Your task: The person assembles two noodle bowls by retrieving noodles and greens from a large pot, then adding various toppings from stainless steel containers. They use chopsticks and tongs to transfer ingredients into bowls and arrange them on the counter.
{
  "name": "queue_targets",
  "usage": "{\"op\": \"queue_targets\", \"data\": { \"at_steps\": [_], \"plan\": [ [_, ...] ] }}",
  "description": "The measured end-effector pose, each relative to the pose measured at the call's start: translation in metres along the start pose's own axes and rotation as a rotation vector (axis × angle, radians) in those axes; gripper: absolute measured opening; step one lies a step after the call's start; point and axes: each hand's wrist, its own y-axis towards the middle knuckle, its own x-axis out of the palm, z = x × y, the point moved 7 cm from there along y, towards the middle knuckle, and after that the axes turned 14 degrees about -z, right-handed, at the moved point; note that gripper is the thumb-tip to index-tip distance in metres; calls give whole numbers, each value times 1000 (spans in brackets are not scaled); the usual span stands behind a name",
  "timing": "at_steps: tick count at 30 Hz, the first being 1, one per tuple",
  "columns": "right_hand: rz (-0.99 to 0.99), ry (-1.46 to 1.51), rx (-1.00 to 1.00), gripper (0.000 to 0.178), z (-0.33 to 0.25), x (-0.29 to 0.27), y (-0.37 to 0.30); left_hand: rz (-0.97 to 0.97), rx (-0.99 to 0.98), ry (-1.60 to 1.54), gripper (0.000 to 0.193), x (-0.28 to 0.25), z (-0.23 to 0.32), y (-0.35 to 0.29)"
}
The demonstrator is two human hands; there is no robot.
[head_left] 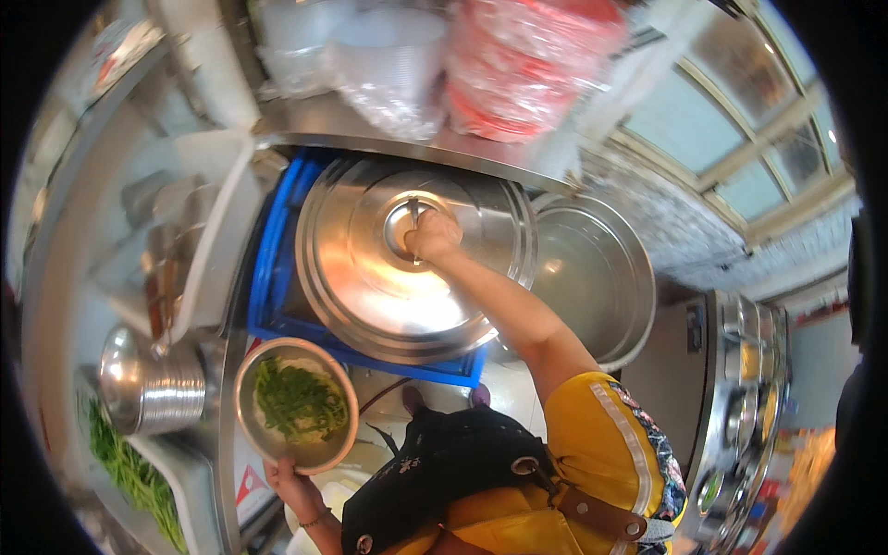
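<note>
My left hand (pixel 294 487) grips the near rim of a round metal bowl (pixel 324 453), which I hold out low on the left. Chopped leafy greens (pixel 298 400) lie in the bowl. Reaching forward, my right hand (pixel 435 235) is closed round the handle (pixel 413 208) at the centre of a large, shiny steel pot lid (pixel 370 301). Whatever is under the lid is hidden, and I cannot tell whether it rests or is raised.
A blue crate (pixel 270 277) shows beneath the lid. Right of it stands a big metal pot (pixel 638 287). Utensils lie in a white tub (pixel 208 268) at left, near stacked steel bowls (pixel 171 393) and long greens (pixel 139 476). Bagged red containers (pixel 532 69) sit on a steel shelf (pixel 370 153).
</note>
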Motion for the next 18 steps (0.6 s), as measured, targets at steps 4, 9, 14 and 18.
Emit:
{"op": "queue_targets", "data": {
  "at_steps": [4, 9, 14, 18],
  "plan": [
    [-57, -9, 51, 23, 84, -20, -28, -20, 52, -42, 40, 41, 17, -3],
    [61, 27, 155, 19, 224, -64, -64, -164, -7, -19, 43, 95, 5, -3],
    [42, 105, 288, 19, 347, -104, -85, -265, -42, 47, 42, 177, -13, -28],
    [108, 163, 289, 22, 427, -121, -89, -390, -92, 106, 41, 233, -40, -49]
  ]
}}
